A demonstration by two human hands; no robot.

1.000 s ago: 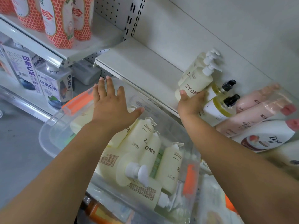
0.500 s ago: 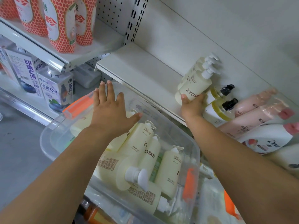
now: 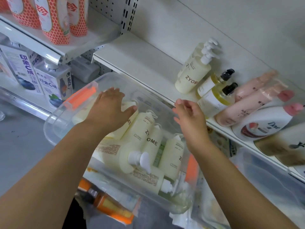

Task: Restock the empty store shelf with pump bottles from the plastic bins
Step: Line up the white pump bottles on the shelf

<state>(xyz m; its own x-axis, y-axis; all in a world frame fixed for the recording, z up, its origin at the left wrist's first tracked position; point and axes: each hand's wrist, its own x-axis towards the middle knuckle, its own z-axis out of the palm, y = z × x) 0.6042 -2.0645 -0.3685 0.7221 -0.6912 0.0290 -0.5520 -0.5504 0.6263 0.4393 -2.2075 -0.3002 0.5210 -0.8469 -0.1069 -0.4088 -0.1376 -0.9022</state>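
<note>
Pump bottles [image 3: 145, 139], cream-coloured and marked ZYOME, lie on their sides in a clear plastic bin [image 3: 54, 116] just below us. Our left hand [image 3: 109, 111] is inside the bin at its far left end, palm down on one of these bottles. Its fingers [image 3: 112, 95] are fairly straight, the thumb spread, not closed round the bottle. Our right hand [image 3: 189, 113] hovers over the bin's far right rim, fingers loosely bent and holding nothing. Beyond the bin runs the white shelf [image 3: 140, 60]. A short row of matching bottles [image 3: 193, 75] stands on it past the bin's right end, and the stretch straight behind the bin is bare. We judge this to be the pick-up step. Next, the left fingers must wrap round a bottle's body and lift it clear of its neighbours, ready to stand beside that row.
</note>
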